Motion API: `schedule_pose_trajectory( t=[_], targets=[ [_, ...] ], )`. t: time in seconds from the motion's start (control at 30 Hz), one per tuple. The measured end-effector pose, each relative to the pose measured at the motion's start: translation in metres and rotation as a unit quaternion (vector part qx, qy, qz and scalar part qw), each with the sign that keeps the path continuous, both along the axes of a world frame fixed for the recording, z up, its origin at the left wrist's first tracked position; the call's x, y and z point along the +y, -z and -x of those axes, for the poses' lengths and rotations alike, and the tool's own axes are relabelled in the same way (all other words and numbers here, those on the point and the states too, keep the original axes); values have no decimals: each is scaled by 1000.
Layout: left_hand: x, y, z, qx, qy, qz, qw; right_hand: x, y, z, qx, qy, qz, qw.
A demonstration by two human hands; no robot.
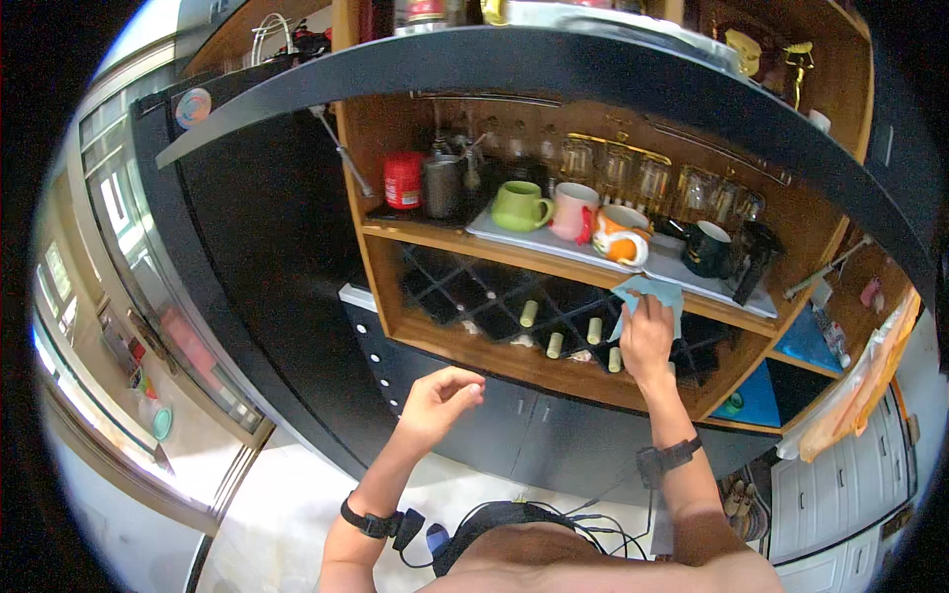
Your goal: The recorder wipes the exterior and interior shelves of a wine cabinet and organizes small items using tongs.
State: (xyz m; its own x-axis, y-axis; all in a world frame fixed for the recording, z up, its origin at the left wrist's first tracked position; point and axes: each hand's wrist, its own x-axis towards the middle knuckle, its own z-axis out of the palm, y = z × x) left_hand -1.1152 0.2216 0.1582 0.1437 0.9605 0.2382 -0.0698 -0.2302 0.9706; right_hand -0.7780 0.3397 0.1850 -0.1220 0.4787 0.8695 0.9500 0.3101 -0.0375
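Observation:
My right hand (646, 337) is closed on a light blue cloth (671, 295) against the front edge of the wooden shelf, below the mugs. My left hand (442, 400) hangs in front of the lower cabinet with fingers curled and nothing in it. On grey mats along the shelf stand a green mug (519, 206), a pink mug (574, 211), an orange and white mug (621, 236) and a dark mug (706, 248). A red container (402, 180) and a dark grey canister (442, 185) are at the shelf's left.
A lifted dark cabinet door (519, 63) arches overhead on struts. Glasses (615, 167) stand behind the mugs. Beneath the shelf is a black lattice wine rack (445, 285) with several bottle ends. An orange and clear plastic bag (852, 385) hangs at right; cables (593, 530) lie near my body.

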Motion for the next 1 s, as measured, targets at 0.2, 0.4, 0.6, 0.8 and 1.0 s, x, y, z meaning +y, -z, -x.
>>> schedule_pose_trajectory(
  t=[0.2, 0.4, 0.6, 0.8, 1.0],
  targets=[
    [-11, -2, 64, -33, -61, -29, 997, 24, -12, 96, -67, -59, 2, 996],
    [0, 12, 99, -32, -52, 0, 998, 62, -17, 186, -161, -89, -50, 982],
    [50, 6, 78, 236, -97, -238, 937, 64, -23, 205, -98, -103, -5, 990],
    [126, -23, 53, 339, -180, -437, 813, 41, -14, 130, -118, 27, 68, 990],
    [167, -38, 35, 393, -213, -455, 770, 0, -21, 57, -65, 92, 53, 992]
  ],
)
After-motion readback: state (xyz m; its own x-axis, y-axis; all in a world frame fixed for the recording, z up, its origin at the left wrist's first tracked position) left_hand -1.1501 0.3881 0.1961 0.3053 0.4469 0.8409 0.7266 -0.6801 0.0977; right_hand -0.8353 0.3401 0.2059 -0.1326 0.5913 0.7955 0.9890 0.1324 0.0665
